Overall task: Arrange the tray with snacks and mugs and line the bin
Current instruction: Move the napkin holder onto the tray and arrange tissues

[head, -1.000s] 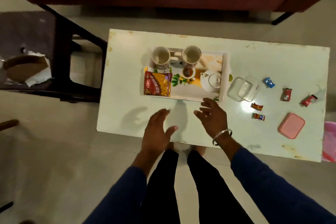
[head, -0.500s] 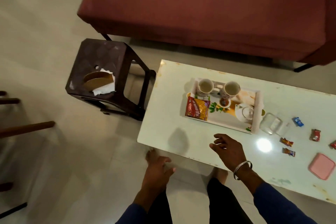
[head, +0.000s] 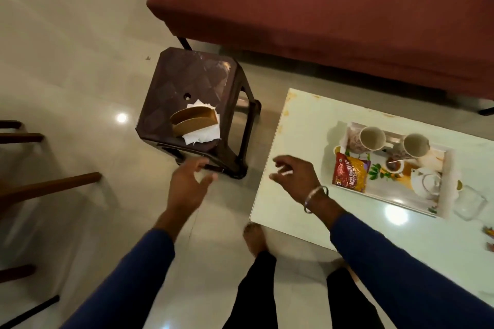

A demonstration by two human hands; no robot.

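- Both hands are lifting off toward the stool since the earlier frame; view is swinging left.
- Left hand is hovering over floor, fingers spread, holding nothing.
- Right hand is hanging over the table's left edge, fingers loosely spread, holding nothing.
- Tray is sitting mid-table, carrying two mugs, snack packet, teapot.
- Tissue holder is standing at the stool's front right corner.

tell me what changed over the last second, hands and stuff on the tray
Both hands left the table edge in front of the tray and swung left: the left hand now reaches, open, toward the brown stool with the napkin holder; the right hand hovers open over the table's left end. Nothing was picked up. The mugs, snack packet and teapot stayed put.
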